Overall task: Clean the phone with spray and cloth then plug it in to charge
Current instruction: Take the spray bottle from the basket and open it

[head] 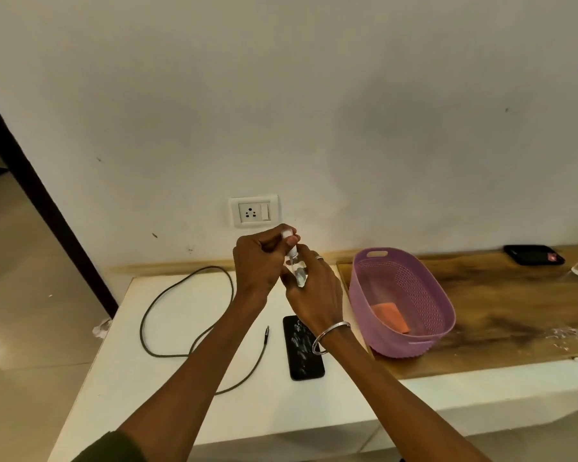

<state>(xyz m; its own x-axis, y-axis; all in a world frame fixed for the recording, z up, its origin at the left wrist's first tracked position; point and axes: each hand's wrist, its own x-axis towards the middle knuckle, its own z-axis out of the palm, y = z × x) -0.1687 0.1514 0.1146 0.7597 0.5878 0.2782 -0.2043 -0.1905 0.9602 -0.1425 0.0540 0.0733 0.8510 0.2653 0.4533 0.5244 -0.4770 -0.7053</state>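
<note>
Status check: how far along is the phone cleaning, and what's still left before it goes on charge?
Done: the phone lies flat on the white table with spray droplets on its screen. In hand: both hands hold the small clear spray bottle, left hand at its white top, right hand around the body. Left: the orange cloth sits unused in the purple basket; the cable lies loose, its plug beside the phone, not inserted.
</note>
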